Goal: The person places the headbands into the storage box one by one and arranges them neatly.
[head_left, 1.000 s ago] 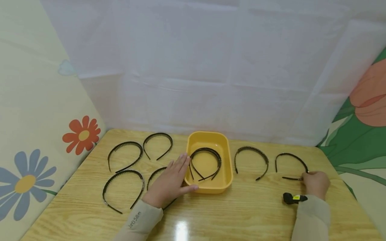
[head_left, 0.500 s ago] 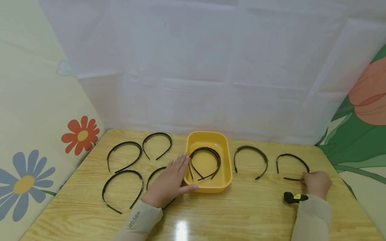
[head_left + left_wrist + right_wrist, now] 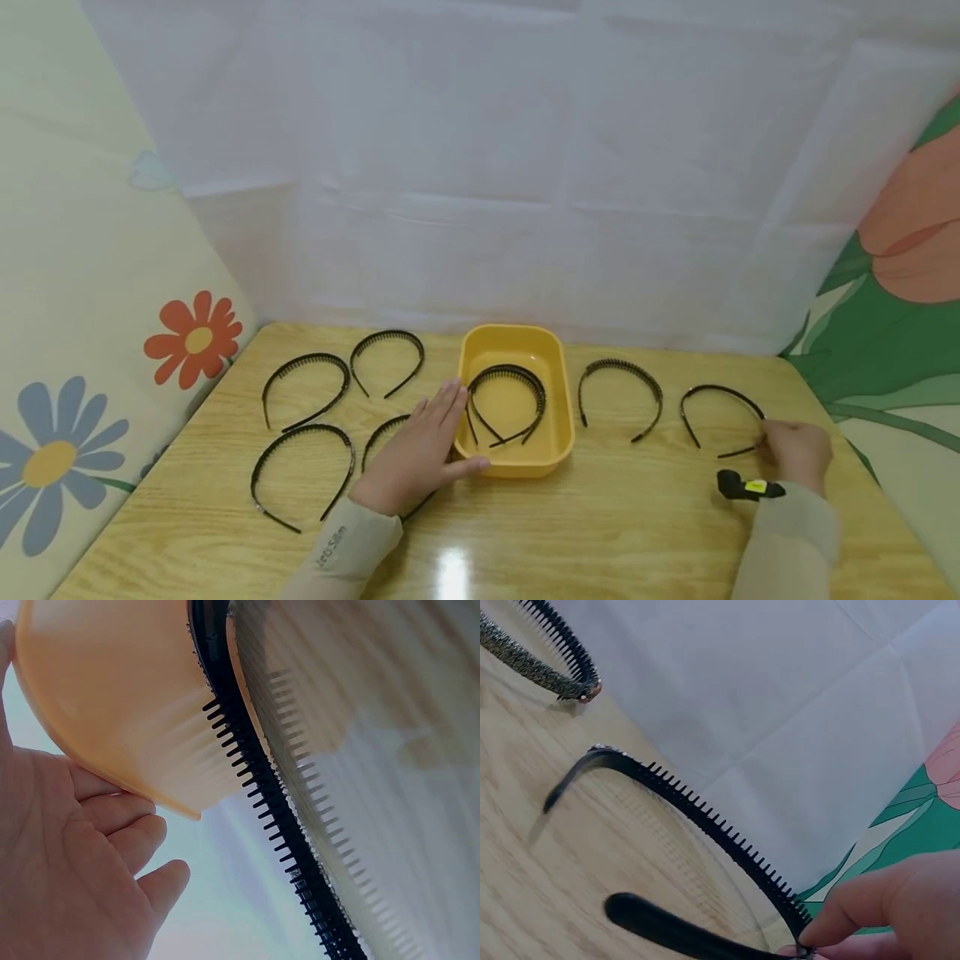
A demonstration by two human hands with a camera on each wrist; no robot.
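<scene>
My right hand (image 3: 799, 454) pinches a black toothed headband (image 3: 723, 388) by its right side, near the right end of the table. In the right wrist view that headband (image 3: 727, 841) shows its row of teeth and both tips, with thumb and finger at its bend. My left hand (image 3: 412, 458) lies with straight fingers against the left wall of a yellow plastic tub (image 3: 553, 462). Inside the tub rest a few overlapping black headbands (image 3: 510, 371). One more headband (image 3: 384, 427) is partly hidden under the left hand and forearm.
Three other headbands, including a front one (image 3: 258, 467), lie on the wooden table (image 3: 600, 533) at the left. A glittery headband (image 3: 621, 364) sits between the tub and my right hand. A white cloth (image 3: 450, 167) hangs behind the table.
The right hand has shifted slightly right and toward me, and the headband it holds has turned, its free tips now closer to me. My left hand stays at the tub.
</scene>
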